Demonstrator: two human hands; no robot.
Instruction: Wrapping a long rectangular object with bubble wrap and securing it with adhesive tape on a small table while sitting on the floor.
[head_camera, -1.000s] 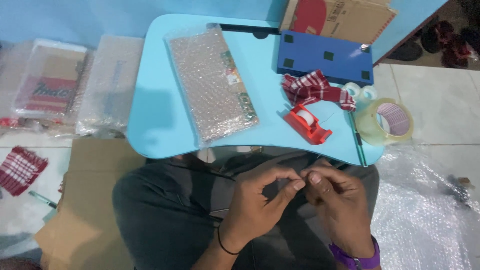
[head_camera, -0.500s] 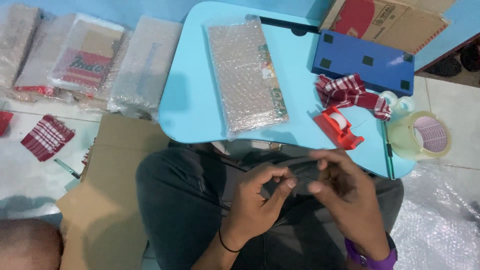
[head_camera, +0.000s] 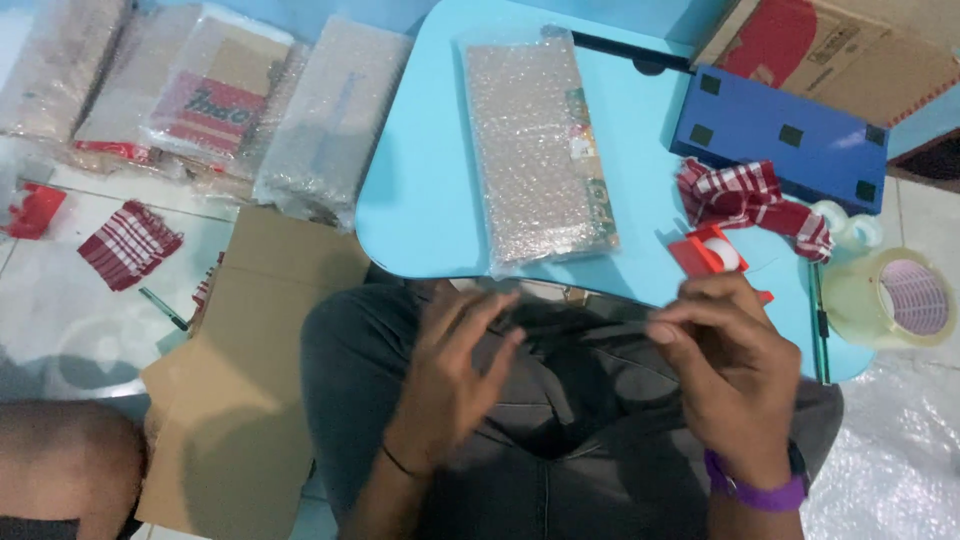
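Pinched thumb against forefinger on the right hand (head_camera: 725, 370), over the lap just short of the table's near edge; could not tell what, if anything, sat in that grip. Spread the left hand (head_camera: 450, 380) loose and empty, fingers fanned, also over the lap and well apart from the right.

Judged as well along: found one packet (head_camera: 535, 150) already covered in bubble wrap, flat across the middle of the table (head_camera: 420, 200) and reaching its near edge. Could not tell whether sealed. Counted more wrapped packets (head_camera: 200, 110) on the floor off the left edge.

Found the red tape dispenser (head_camera: 712, 255) just beyond the right fingertips at the near edge, partly hidden by them. Noted a checked cloth (head_camera: 745, 195) and a blue box (head_camera: 780, 140) toward the far right corner, a roll of clear tape (head_camera: 890, 300) overhanging the near right corner, and a thin pen (head_camera: 818, 320) along the right edge.

Saw bare table only in a strip along the left edge. Saw flat cardboard (head_camera: 250, 400) on the floor by the left knee.
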